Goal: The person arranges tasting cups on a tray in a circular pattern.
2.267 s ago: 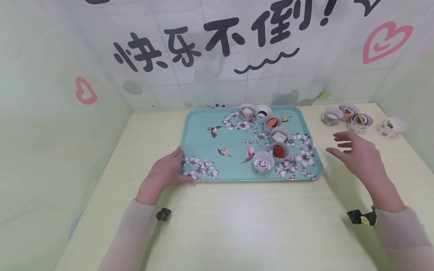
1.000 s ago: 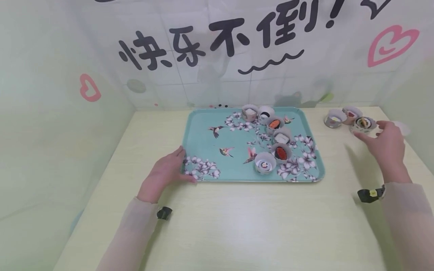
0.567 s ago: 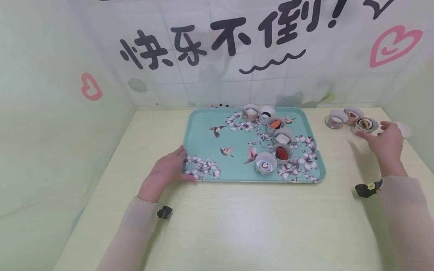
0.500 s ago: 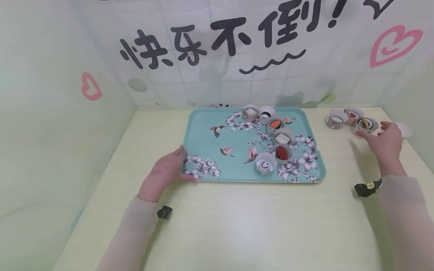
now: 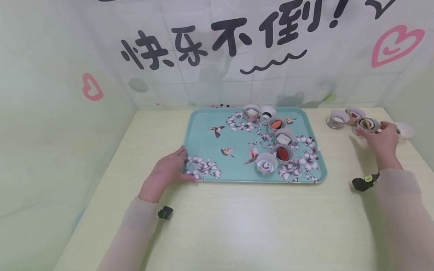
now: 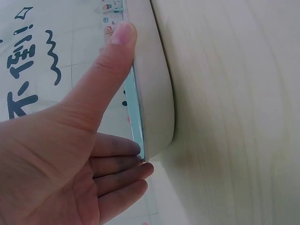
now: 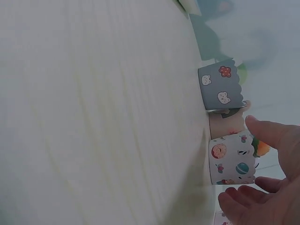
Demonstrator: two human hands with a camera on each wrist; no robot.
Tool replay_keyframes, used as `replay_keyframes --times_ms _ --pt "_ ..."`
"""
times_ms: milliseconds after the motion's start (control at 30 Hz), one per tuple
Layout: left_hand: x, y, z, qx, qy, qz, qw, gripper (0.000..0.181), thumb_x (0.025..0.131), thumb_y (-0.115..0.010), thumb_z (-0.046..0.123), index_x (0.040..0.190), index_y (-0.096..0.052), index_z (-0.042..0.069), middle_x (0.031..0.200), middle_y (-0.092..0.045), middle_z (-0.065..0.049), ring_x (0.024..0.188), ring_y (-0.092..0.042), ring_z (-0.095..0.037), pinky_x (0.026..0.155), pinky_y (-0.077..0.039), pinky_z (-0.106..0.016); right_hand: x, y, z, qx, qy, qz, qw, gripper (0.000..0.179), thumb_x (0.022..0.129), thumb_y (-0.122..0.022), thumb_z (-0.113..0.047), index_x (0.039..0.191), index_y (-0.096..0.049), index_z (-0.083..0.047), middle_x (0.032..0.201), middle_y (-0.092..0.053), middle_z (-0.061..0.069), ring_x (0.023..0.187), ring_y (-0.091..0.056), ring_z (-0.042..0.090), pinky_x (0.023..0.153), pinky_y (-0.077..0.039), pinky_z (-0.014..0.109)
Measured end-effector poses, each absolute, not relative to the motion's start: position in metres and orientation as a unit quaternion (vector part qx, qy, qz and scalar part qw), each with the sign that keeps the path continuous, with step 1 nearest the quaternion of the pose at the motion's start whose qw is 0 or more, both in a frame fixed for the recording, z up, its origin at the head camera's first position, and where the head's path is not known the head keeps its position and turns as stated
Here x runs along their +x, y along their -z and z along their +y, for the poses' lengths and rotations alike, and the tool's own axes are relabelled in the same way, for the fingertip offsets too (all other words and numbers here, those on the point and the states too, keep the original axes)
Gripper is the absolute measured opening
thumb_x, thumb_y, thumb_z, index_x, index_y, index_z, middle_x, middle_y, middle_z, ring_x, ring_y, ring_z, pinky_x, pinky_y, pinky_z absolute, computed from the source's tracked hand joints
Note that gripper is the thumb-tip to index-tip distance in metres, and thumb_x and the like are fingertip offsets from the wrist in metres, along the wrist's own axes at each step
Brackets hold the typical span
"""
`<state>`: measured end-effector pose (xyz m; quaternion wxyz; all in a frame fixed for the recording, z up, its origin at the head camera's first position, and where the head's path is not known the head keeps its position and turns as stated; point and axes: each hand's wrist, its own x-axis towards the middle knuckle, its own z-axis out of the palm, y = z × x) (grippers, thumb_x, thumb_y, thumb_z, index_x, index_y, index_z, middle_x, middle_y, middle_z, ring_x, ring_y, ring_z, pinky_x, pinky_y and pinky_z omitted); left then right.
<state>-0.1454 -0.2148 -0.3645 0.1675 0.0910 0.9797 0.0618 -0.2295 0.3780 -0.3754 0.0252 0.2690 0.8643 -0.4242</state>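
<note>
On the table's right side, my right hand (image 5: 385, 142) has its thumb and fingers curled round a white patterned paper baking cup (image 7: 230, 164) that holds a sushi-like piece. That cup still stands on the table. A grey cup (image 7: 220, 86) and a pinkish cup (image 7: 224, 124) stand beside it, and a white cup (image 5: 405, 131) is partly hidden behind the hand. My left hand (image 5: 165, 170) rests with straight fingers along the left front corner of the turquoise tray (image 5: 207, 146), thumb on its front edge. Several filled cups, one with a red top (image 5: 282, 153), stand on the tray in a curved row.
A pale wooden table (image 5: 234, 222) lies under everything. Behind it hangs a white sheet (image 5: 223, 90) with large black lettering and pink hearts. Pale green side walls (image 5: 61, 143) bound the table left and right.
My right hand moved right to the cups on the right, then drew its fingers closer round the patterned cup. My left hand stayed at the tray corner. The cups kept their places.
</note>
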Motion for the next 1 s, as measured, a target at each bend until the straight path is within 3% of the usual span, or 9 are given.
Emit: replay_keyframes --times_ms 333,1000 --pt "-0.145 0.362 -0.213 0.092 -0.059 0.980 0.168 0.121 0.069 -0.082 0.060 0.153 -0.027 -0.008 0.163 -0.022 -0.024 0.147 -0.032 -0.043 0.115 -0.042 -0.052 -0.236 0.382 0.385 0.269 0.433 0.860 0.028 0.095 0.095 -0.056 -0.046 0.157 -0.004 0.005 0.165 -0.009 0.026 0.152 -0.015 0.043 0.128 -0.019 0.051" --pt "-0.143 0.363 -0.213 0.093 -0.061 0.980 0.164 0.121 0.068 -0.083 0.059 0.153 -0.028 -0.008 0.163 -0.022 -0.025 0.147 -0.032 -0.043 0.115 -0.041 -0.052 -0.243 0.385 0.384 0.296 0.442 0.847 0.023 0.089 0.095 -0.055 -0.045 0.158 -0.010 0.000 0.165 -0.013 0.022 0.153 -0.018 0.035 0.128 -0.022 0.044"
